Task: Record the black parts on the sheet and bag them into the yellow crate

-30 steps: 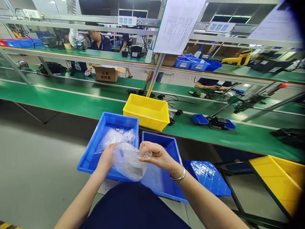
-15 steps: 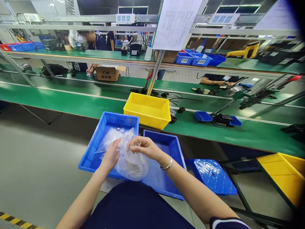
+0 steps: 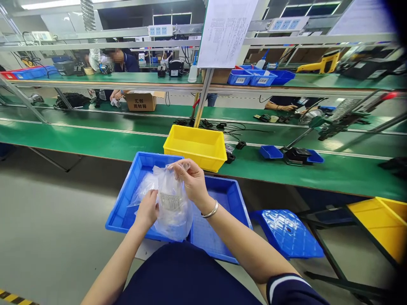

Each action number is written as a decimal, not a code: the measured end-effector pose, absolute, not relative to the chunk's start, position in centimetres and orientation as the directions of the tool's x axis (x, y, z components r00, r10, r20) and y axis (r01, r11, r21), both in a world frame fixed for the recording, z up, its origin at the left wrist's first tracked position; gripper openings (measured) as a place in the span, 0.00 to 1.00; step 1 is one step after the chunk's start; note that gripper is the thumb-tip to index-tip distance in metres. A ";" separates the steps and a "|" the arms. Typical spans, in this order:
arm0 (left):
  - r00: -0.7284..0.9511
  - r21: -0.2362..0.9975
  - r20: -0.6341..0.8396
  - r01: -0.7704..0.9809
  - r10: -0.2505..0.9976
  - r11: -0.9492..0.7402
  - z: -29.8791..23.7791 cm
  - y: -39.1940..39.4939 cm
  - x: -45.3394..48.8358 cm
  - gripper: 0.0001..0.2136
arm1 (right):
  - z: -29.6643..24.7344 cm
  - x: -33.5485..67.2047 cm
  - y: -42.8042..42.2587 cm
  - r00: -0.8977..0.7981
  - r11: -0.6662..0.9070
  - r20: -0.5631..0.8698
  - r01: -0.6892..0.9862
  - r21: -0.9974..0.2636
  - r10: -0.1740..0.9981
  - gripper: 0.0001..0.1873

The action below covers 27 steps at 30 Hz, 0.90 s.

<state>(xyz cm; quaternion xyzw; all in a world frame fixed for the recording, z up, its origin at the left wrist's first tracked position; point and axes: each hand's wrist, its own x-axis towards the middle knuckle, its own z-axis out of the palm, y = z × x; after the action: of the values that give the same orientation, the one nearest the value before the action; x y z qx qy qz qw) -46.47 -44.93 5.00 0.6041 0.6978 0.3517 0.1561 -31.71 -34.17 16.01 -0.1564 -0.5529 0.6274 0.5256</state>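
A clear plastic bag (image 3: 171,207) with a white label hangs over my lap, held up between both hands. My right hand (image 3: 190,180), with a silver bangle at the wrist, pinches the bag's top edge. My left hand (image 3: 146,211) grips the bag's lower left side with curled fingers. Behind the bag sit two blue bins side by side: the left blue bin (image 3: 127,199) holds more clear bags (image 3: 144,186), and the right blue bin (image 3: 229,199) shows a bare ribbed floor.
A yellow bin (image 3: 195,146) stands on the green conveyor bench (image 3: 79,140) just beyond the blue bins. A blue lid (image 3: 286,233) lies at right, a yellow bin (image 3: 378,224) further right. Other people work at the far benches, near a cardboard box (image 3: 140,101).
My right hand has risen and shifted left, lifting the bag's top edge so the bag hangs upright with its label showing. My left hand slid down along the bag's side.
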 end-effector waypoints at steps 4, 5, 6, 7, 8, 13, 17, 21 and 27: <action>-0.228 0.671 0.324 0.739 0.918 -0.053 7.8 -47.2 -46.0 0.06 | 15.2 -31.8 -33.5 -0.409 0.161 0.333 -0.399 -0.902 0.850 0.11; -0.163 0.663 0.326 0.742 0.931 -0.102 8.2 -47.7 -45.5 0.06 | 14.9 -31.9 -33.3 -0.406 0.161 0.322 -0.382 -0.910 0.855 0.12; -0.066 0.642 0.313 0.750 0.947 -0.160 8.5 -48.1 -44.9 0.07 | 14.7 -32.0 -33.2 -0.404 0.164 0.313 -0.363 -0.917 0.859 0.13; 0.046 0.599 0.298 0.769 0.954 -0.224 8.5 -48.3 -44.2 0.08 | 14.7 -32.1 -33.1 -0.404 0.171 0.310 -0.343 -0.924 0.861 0.14; 0.160 0.527 0.285 0.797 0.945 -0.294 8.3 -48.4 -43.5 0.08 | 14.8 -32.2 -32.9 -0.404 0.186 0.312 -0.321 -0.929 0.860 0.15; 0.497 0.075 0.162 0.855 0.852 -0.513 5.0 -48.3 -41.9 0.07 | 17.4 -32.4 -31.4 -0.397 0.315 0.371 -0.201 -0.928 0.839 0.18; 0.400 0.105 0.029 0.910 0.916 -0.401 4.0 -49.0 -43.3 0.04 | 20.3 -31.8 -30.0 -0.412 0.324 0.352 -0.138 -0.936 0.841 0.19; 0.132 0.326 0.277 0.919 0.952 -0.223 6.4 -49.5 -43.9 0.24 | 21.2 -31.4 -29.6 -0.487 0.062 0.127 -0.148 -0.987 0.864 0.15; 0.022 0.268 0.682 0.923 0.731 -0.278 9.0 -47.4 -41.7 0.50 | 19.5 -32.2 -30.5 -0.670 -0.459 -0.172 -0.278 -0.844 0.722 0.11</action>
<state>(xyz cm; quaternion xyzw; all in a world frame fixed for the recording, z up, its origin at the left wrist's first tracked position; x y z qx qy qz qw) -41.75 -47.44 8.98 0.7035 0.5875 0.3793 -0.1266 -32.22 -30.49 19.45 -0.2649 -0.4191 0.8119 0.3081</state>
